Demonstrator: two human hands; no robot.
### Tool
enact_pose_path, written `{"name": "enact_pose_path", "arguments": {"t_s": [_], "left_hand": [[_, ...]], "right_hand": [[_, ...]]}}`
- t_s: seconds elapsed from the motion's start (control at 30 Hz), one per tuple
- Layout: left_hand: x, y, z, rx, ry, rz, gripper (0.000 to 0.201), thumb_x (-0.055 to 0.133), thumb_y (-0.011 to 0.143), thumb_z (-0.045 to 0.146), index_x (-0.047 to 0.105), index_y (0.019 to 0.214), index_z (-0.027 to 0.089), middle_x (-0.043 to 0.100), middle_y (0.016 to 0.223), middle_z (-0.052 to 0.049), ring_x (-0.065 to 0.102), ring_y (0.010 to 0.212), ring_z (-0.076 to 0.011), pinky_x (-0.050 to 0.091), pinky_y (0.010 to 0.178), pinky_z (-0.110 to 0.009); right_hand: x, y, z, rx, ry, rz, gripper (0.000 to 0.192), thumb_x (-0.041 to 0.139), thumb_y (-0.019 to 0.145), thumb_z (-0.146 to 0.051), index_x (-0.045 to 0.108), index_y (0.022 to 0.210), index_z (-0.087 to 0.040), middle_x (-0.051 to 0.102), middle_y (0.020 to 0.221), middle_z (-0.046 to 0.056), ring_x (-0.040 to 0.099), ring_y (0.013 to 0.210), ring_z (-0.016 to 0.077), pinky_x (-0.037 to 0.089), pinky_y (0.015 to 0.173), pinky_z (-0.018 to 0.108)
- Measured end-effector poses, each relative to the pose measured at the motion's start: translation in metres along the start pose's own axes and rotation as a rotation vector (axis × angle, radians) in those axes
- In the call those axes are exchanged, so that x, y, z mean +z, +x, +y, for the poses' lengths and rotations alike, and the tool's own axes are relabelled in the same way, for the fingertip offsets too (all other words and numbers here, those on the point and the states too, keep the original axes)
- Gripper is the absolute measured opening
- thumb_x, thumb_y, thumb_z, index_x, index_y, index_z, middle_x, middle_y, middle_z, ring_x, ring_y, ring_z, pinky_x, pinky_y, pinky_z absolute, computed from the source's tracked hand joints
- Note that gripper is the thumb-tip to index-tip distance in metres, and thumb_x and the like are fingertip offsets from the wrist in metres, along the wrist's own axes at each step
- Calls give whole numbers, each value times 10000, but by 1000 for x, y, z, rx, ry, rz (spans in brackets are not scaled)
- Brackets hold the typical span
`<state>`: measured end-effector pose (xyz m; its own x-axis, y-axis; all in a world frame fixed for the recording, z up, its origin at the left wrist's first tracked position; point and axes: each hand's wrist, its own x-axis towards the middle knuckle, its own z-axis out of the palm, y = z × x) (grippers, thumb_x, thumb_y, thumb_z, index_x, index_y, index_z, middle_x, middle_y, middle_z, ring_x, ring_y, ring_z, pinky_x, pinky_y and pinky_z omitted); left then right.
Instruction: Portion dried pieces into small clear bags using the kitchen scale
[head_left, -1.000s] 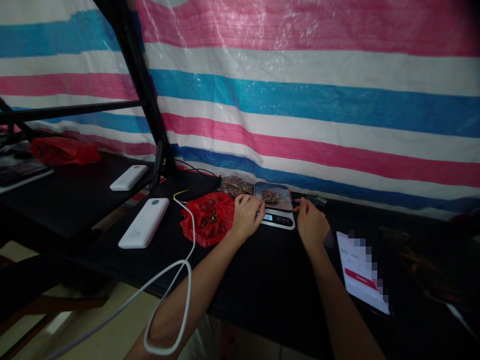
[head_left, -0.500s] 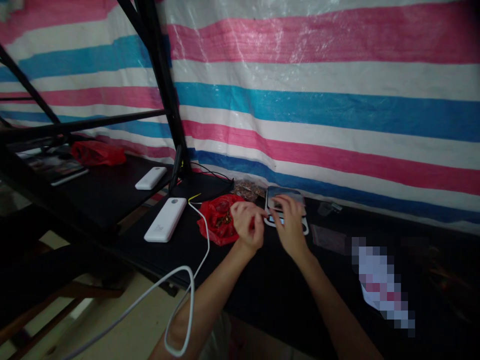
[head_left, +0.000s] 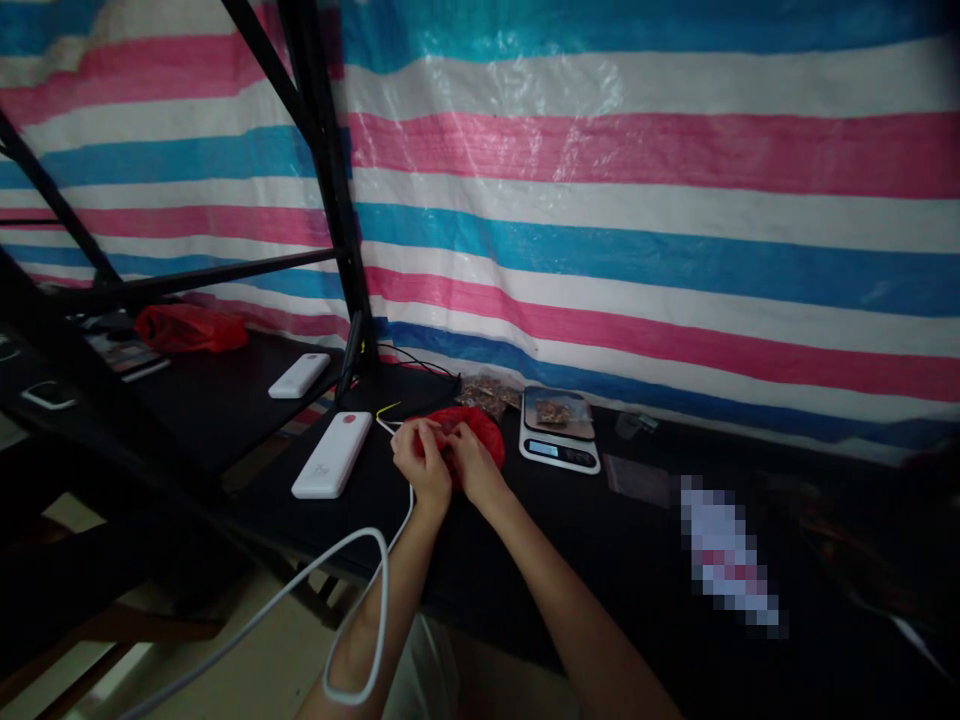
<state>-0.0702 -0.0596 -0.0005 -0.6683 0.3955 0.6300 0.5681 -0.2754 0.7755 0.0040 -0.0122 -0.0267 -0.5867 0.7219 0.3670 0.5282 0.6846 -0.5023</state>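
Observation:
My left hand (head_left: 421, 465) is closed, its fingers curled over the left side of a red plastic bag (head_left: 489, 432). Right beside it, my right hand (head_left: 474, 465) bends its fingers together above the bag, close to the left fingertips. What either hand holds, if anything, is too small or hidden to make out. To the right stands a white kitchen scale (head_left: 540, 462) with a lit display. A small clear bag of brown bits (head_left: 553, 410) lies on its dark platform.
A white power bank (head_left: 331, 458) lies left of my hands, and a white cable (head_left: 382, 570) loops over my left forearm. Behind are clear bags of brown pieces (head_left: 484, 393). An empty clear bag (head_left: 637, 480) lies right of the scale. A black metal post (head_left: 330, 170) rises at left.
Both hands have moved left, from between the red bag and the scale to over the red bag. The scale and the small bag on it are now uncovered. The view has shifted slightly.

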Motion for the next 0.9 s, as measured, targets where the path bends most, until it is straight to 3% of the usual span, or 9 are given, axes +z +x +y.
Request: {"name": "enact_pose_path", "arguments": {"t_s": [0.13, 0.53, 0.7, 0.8, 0.9], "left_hand": [[2, 1, 0, -45, -24, -13, 284, 335, 878, 312, 491, 677, 185, 537, 609, 8, 538, 636, -135, 401, 675, -266], [3, 3, -5, -1, 17, -94, 288, 339, 869, 302, 493, 652, 191, 538, 608, 5, 524, 626, -145, 398, 660, -263], [3, 3, -2, 24, 13, -123, 310, 343, 869, 291, 473, 605, 194, 541, 617, 1, 522, 641, -148, 387, 687, -270], [3, 3, 0, 41, 23, -129, 308, 349, 867, 287, 474, 603, 193, 531, 607, 4, 515, 638, -149, 379, 684, -272], [3, 4, 0, 60, 36, -153, 296, 351, 867, 275, 472, 608, 194, 535, 614, 5, 507, 638, -150, 370, 677, -275]], "right_hand": [[-5, -4, -1, 16, 7, 40, 266, 398, 827, -97, 582, 982, -210, 534, 954, 51, 549, 773, 140, 445, 667, 235], [-17, 0, 2, -10, 186, 216, 220, 473, 790, -82, 658, 842, -188, 631, 877, 52, 599, 807, 156, 466, 750, 274], [-21, 5, 10, 164, 371, 391, 153, 545, 743, -148, 688, 729, -200, 686, 748, 40, 629, 719, 176, 480, 729, 307], [-21, 8, 20, 281, 607, 401, 98, 601, 687, -224, 695, 693, -197, 698, 700, 35, 641, 668, 194, 496, 696, 329], [-22, 10, 28, 323, 806, 399, 171, 621, 651, -302, 697, 720, -166, 703, 712, 53, 647, 671, 210, 504, 684, 343]]}}
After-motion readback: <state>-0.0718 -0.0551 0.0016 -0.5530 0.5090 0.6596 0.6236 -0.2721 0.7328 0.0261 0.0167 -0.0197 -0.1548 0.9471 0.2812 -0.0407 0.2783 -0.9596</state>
